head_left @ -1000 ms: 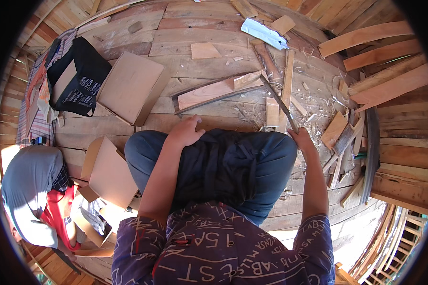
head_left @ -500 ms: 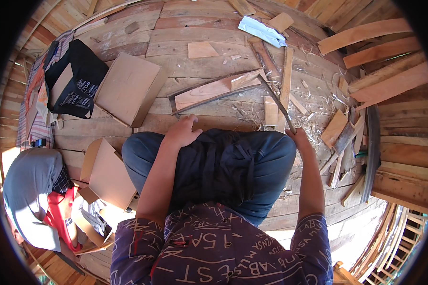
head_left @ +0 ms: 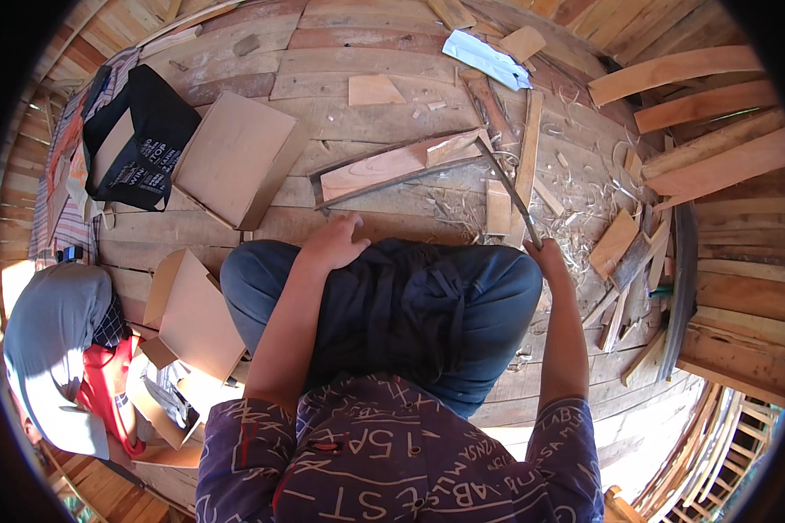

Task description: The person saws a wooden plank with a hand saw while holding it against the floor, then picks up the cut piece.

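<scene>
My right hand (head_left: 546,253) is closed around the near end of a long, narrow, dark bladed tool (head_left: 513,194). The tool slants forward and left, its far end by the right end of a shallow wooden piece with dark edges (head_left: 384,167). I cannot tell whether the two touch. My left hand (head_left: 334,243) rests by my left knee with nothing in it, thumb and fingers apart. It is nearest to the left end of that wooden piece.
Wood shavings (head_left: 576,235), a long narrow board (head_left: 529,148) and offcuts lie on the right. Curved boards (head_left: 672,74) stand beyond. At left are a cardboard box (head_left: 235,157), a black bag (head_left: 144,144), an open carton (head_left: 196,309) and another person (head_left: 57,327) bending down.
My hands and the tool keep nearly the same pose; the whole view has shifted slightly. The other person's hand at the lower left has moved a little.
</scene>
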Motion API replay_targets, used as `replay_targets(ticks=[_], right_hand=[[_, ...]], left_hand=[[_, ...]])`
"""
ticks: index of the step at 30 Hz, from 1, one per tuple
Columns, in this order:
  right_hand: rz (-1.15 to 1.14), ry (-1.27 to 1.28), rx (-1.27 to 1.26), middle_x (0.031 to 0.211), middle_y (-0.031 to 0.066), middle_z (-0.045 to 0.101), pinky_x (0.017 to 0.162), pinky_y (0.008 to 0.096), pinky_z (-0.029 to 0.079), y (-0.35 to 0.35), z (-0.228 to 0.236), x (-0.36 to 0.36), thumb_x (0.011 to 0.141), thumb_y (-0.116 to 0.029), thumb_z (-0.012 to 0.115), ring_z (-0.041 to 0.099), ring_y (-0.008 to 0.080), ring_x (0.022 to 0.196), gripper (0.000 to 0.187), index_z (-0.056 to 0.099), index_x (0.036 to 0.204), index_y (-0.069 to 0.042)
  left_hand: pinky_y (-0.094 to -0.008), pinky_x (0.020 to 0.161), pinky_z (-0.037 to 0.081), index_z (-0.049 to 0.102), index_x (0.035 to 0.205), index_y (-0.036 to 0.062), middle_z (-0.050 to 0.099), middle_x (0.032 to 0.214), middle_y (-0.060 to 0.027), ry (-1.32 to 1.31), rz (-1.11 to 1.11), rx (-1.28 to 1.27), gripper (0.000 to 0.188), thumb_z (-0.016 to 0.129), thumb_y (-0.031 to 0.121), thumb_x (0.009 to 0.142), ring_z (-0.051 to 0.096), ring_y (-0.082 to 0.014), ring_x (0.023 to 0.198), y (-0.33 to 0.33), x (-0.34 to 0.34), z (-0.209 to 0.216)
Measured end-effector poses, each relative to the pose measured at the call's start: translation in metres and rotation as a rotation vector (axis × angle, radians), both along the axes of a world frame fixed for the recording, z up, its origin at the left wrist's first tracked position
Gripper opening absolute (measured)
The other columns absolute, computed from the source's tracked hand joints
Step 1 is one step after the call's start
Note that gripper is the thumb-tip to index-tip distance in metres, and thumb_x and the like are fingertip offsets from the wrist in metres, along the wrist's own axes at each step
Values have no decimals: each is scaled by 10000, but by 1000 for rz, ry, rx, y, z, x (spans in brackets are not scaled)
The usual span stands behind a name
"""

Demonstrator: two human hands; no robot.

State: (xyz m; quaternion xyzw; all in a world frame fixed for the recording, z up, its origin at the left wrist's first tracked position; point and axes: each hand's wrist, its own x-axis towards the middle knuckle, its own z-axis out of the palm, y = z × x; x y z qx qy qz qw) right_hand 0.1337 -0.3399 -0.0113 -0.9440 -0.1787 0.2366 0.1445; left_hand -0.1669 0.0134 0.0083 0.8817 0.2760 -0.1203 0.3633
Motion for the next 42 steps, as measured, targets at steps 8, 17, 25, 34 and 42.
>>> replay_targets(ticks=[8, 17, 25, 34, 42], right_hand=[[-21, 2, 30, 699, 265, 630, 652, 467, 492, -3, -6, 2, 851, -426, 699, 647, 416, 691, 508, 643, 782, 75], [37, -129, 191, 566, 212, 558, 550, 441, 435, 14, 65, -42, 867, -361, 698, 551, 340, 527, 460, 621, 689, 56], [-14, 85, 190, 500, 117, 483, 507, 393, 393, 6, 114, -107, 862, -331, 712, 475, 188, 482, 452, 573, 640, 37], [0, 338, 103, 540, 95, 529, 505, 373, 415, 31, 140, -147, 833, -343, 740, 520, 195, 493, 428, 585, 680, 26], [-84, 742, 146, 530, 9, 496, 373, 278, 343, 25, 125, -125, 816, -337, 765, 458, 108, 397, 380, 564, 674, -47]], left_hand=[[-442, 925, 471, 528, 1217, 58, 602, 1200, -183, 45, -6, 2, 464, 658, 319, 856, 581, -358, 1117, -3, 6, 10], [-419, 974, 454, 496, 1262, 47, 519, 1234, -168, -561, 260, 54, 585, 781, 206, 776, 528, -321, 1176, 2, 13, 25], [-391, 985, 431, 476, 1307, 20, 534, 1212, -168, -814, 299, 103, 785, 868, 195, 649, 533, -308, 1155, -4, 24, 57], [-381, 838, 490, 692, 946, -7, 666, 984, -169, -907, 290, 73, 226, 754, 147, 793, 630, -315, 961, 1, 22, 45], [-368, 792, 507, 705, 939, -3, 694, 869, -170, -813, 342, -79, 193, 726, 126, 797, 658, -334, 806, 0, 22, 50]])
